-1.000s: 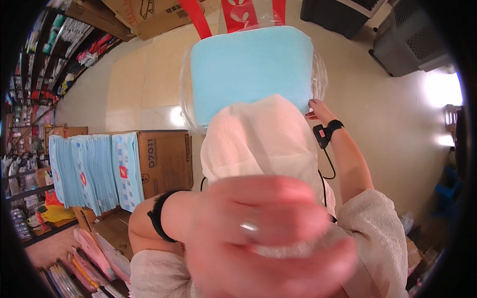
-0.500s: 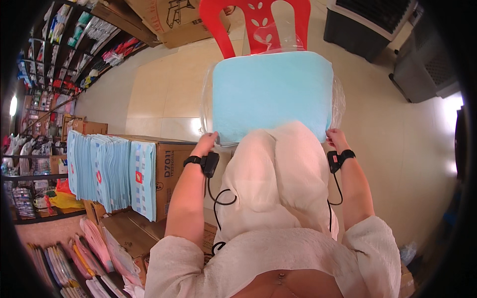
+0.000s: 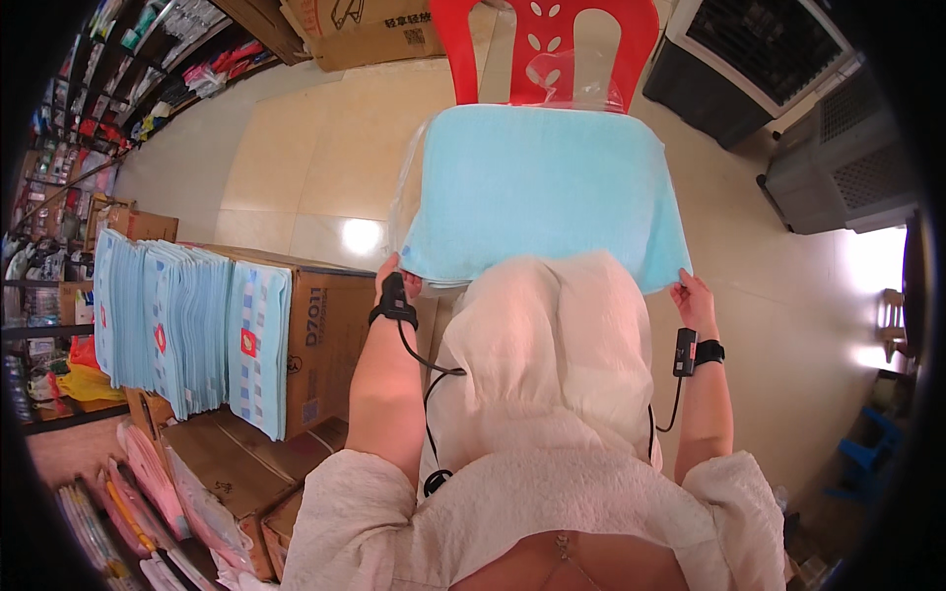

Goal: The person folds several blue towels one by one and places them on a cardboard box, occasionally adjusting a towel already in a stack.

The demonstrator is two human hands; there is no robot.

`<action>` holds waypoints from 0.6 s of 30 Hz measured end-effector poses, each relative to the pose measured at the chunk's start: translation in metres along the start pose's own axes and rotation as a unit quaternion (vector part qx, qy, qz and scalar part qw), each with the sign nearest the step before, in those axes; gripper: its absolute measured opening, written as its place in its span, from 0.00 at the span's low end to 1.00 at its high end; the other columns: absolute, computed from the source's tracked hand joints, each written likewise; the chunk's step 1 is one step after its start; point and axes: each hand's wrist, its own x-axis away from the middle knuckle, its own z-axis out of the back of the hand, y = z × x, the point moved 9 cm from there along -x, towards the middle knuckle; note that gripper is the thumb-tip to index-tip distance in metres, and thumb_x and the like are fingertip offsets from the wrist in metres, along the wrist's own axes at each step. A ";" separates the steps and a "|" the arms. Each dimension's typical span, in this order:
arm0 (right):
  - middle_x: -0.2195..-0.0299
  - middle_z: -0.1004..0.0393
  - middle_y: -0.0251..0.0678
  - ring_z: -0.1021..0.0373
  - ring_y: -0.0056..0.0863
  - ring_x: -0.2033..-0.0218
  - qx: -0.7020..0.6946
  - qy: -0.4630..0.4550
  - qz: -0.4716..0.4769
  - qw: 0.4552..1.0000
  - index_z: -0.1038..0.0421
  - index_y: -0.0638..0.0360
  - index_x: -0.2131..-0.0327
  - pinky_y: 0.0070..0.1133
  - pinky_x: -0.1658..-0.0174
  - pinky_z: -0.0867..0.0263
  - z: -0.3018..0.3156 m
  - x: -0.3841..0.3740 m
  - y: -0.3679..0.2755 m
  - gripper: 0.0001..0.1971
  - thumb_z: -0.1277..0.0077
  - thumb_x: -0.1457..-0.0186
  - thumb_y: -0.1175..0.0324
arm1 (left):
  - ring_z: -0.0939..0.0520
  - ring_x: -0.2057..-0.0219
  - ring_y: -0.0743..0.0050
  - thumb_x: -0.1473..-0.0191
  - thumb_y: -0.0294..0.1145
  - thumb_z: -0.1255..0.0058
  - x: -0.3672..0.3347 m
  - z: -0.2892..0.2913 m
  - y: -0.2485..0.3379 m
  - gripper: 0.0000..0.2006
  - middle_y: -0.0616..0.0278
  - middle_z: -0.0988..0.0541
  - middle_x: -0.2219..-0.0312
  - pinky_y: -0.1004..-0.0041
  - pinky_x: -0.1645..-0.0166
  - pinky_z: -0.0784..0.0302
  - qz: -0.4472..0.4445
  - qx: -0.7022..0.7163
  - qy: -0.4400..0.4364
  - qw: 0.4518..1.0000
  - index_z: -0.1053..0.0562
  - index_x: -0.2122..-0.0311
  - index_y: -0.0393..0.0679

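Observation:
A stack of light blue towels [image 3: 537,187] lies on a seat before my knees, with clear plastic film [image 3: 411,187] showing along its left side. With my right hand [image 3: 696,297] I pinch the near right corner of the top towel, pulled out past the stack. At the near left corner, my left hand [image 3: 396,280] is closed on the towel's edge; its fingers are partly hidden behind the wrist and a black device. To my left, folded blue towels [image 3: 187,325] with checked and red-patterned borders stand in a row on a cardboard box.
A red plastic chair back [image 3: 540,49] rises behind the stack. Cardboard boxes [image 3: 340,335] stand at my left, near shelves [image 3: 59,325] packed with goods. Grey air coolers [image 3: 838,167] stand at the far right, and a blue stool [image 3: 872,438] is by the right rim.
My right hand has moved right, drawing the towel's corner outward from the stack. My left hand has shifted slightly left and turned. The whole view has shifted a little.

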 end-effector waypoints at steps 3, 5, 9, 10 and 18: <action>0.76 0.32 0.27 0.36 0.15 0.80 0.032 0.024 0.023 0.999 0.33 0.61 0.69 0.12 0.74 0.36 -0.007 0.013 -0.021 0.07 0.50 0.50 0.70 | 0.28 0.58 0.69 0.49 0.36 0.55 0.034 -0.035 0.013 0.15 0.62 0.29 0.60 0.70 0.57 0.33 -0.050 -0.055 -0.119 0.990 0.34 0.57 0.42; 0.76 0.32 0.26 0.40 0.12 0.80 0.178 0.143 0.153 0.961 0.33 0.61 0.67 0.10 0.76 0.43 -0.017 0.031 -0.061 0.08 0.49 0.52 0.71 | 0.27 0.60 0.69 0.51 0.31 0.53 0.064 -0.055 0.022 0.15 0.61 0.28 0.60 0.71 0.58 0.32 -0.082 -0.045 -0.165 0.982 0.34 0.57 0.41; 0.76 0.34 0.24 0.42 0.10 0.78 0.214 0.055 0.332 0.917 0.34 0.62 0.64 0.10 0.78 0.48 -0.090 0.054 -0.108 0.11 0.48 0.53 0.72 | 0.27 0.63 0.76 0.54 0.26 0.50 0.177 -0.121 0.027 0.17 0.63 0.28 0.62 0.76 0.59 0.32 -0.352 -0.283 -0.324 0.831 0.34 0.56 0.39; 0.77 0.36 0.23 0.43 0.10 0.78 0.202 0.014 0.364 0.909 0.35 0.62 0.62 0.10 0.78 0.48 -0.120 0.068 -0.113 0.12 0.48 0.53 0.72 | 0.28 0.65 0.79 0.55 0.25 0.50 0.210 -0.137 0.015 0.18 0.64 0.27 0.64 0.78 0.59 0.33 -0.395 -0.340 -0.379 0.765 0.34 0.56 0.39; 0.72 0.32 0.31 0.40 0.20 0.77 0.407 -0.330 0.376 0.764 0.35 0.57 0.60 0.17 0.71 0.40 -0.284 0.169 -0.068 0.16 0.51 0.56 0.73 | 0.29 0.64 0.82 0.53 0.25 0.50 0.290 -0.148 -0.101 0.21 0.65 0.29 0.63 0.77 0.60 0.32 -0.302 -0.448 -0.552 0.636 0.38 0.53 0.39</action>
